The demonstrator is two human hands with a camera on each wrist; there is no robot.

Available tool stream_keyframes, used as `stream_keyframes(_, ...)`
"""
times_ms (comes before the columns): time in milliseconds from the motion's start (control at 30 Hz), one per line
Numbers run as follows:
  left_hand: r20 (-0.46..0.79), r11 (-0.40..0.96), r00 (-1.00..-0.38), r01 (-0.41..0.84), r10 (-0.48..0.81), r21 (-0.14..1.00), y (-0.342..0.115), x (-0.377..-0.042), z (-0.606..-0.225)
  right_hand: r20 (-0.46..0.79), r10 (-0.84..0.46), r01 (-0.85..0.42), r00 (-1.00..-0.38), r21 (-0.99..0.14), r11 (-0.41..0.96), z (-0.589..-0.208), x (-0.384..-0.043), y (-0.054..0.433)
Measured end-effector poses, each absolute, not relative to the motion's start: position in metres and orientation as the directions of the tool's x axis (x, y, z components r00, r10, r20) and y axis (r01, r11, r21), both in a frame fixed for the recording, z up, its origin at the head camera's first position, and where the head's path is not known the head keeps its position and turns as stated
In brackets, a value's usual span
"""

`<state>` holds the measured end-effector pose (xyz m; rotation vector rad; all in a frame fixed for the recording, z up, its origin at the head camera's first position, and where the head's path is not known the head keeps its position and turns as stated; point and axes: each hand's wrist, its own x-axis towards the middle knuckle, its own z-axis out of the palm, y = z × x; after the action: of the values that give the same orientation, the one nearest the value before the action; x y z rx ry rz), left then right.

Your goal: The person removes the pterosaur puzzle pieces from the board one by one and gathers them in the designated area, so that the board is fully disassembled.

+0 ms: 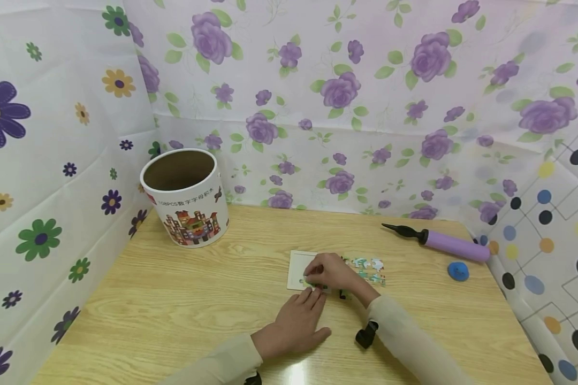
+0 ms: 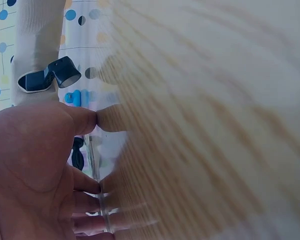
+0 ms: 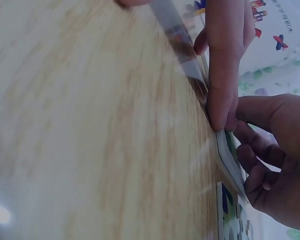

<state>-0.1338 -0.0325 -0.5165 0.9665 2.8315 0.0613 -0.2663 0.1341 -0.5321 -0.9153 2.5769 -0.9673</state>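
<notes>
A pale puzzle board [image 1: 296,263] with a raised rim lies flat on the table. Over its front part is my right hand [image 1: 331,271], fingers curled and thumb brought in, pinching a small greenish puzzle piece [image 1: 306,279] low against the board; the fingers hide most of it. My left hand [image 1: 298,323] rests palm down with straight fingers, its fingertips touching the board's near edge. In the right wrist view those left fingers [image 3: 222,90] press at the board's edge beside the curled right hand [image 3: 282,160]. Loose puzzle pieces [image 1: 377,264] lie just right of the board.
A large white printed bucket [image 1: 192,208] stands at the back left. Toward the back right lie a purple hand pump [image 1: 455,246] with a black nozzle and a small blue object [image 1: 458,271]. Patterned cloth walls enclose the wooden table [image 1: 173,299] at the back and sides.
</notes>
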Motion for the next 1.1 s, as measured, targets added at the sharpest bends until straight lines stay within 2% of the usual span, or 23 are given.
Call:
stream_keyframes(367,-0.12,0.793,-0.784,0.602,0.609,0.09,-0.03,-0.135,-0.518,0.024,-0.589,-0.431,-0.808,-0.706,0.562,-0.525,-0.266,0.141)
stream_keyframes(700,-0.13,0.794,-0.784,0.603,0.608,0.079,-0.029,-0.136,-0.518,0.049,-0.542,-0.405,-0.839,-0.721,0.562,-0.509,-0.263,0.171)
stream_keyframes(1100,-0.136,0.787,-0.775,0.604,0.617,0.123,-0.031,-0.139,-0.521,0.079,-0.505,-0.419,-0.86,-0.673,0.609,-0.504,-0.249,0.213)
